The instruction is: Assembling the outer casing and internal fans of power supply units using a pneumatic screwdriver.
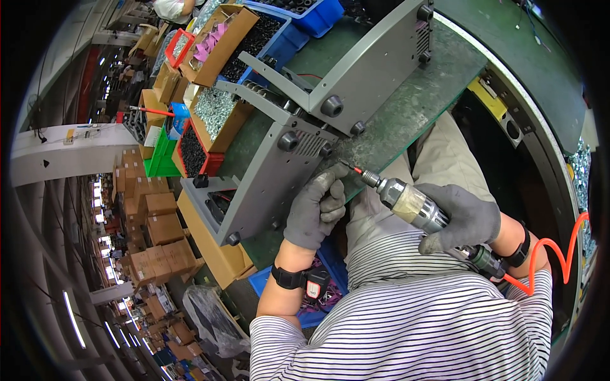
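Note:
My right hand [467, 216], in a grey glove, is wrapped round an air screwdriver [413, 206] with a taped body. Its thin bit points up and left, and an orange coiled air hose [551, 244] runs from its rear end. Close to the bit's tip is my gloved left hand [316, 208], its fingers curled and pinched; anything between them is too small to make out. Just beyond that hand stands a grey metal housing [270, 171] with black round feet and vent slots. A second grey housing [372, 70] of the same kind stands behind it, to the right.
Both housings rest on a green worktop [419, 95]. Along its far left side are a blue bin [279, 41] of black parts, a cardboard box of screws [216, 114] and a red bin [194, 149]. A blue crate [333, 260] sits below my left forearm.

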Tool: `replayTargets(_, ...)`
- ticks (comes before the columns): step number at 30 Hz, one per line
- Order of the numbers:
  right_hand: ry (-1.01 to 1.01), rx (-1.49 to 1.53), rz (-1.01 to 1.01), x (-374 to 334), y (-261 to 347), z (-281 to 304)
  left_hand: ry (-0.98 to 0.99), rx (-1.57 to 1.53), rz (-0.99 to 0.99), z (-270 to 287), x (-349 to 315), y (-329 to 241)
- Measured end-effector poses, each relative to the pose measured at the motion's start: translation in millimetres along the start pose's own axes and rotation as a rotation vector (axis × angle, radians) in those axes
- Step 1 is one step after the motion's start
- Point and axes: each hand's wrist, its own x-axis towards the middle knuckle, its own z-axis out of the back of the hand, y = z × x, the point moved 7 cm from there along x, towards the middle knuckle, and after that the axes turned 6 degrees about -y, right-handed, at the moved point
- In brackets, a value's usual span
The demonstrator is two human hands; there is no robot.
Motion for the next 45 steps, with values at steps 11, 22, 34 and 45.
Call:
replayTargets(11, -0.009, 0.008, 0.055, -1, -1, 0, -0.003, 0.050, -0.089, -7, -5, -8)
replayTargets(22, 0.009, -0.009, 0.061, 1, -4, -2, 0.051, 0.123, -0.152, -1, 5, -10)
replayTargets(34, 0.063, -0.023, 0.086, 8, 2, -6, 0.075, -0.114, -0.094, -8, 10, -6)
replayTargets(45, 0.121, 0.063, 0.036, 7, -3, -5, -0.075, 0.461, -0.317, -7, -2, -16)
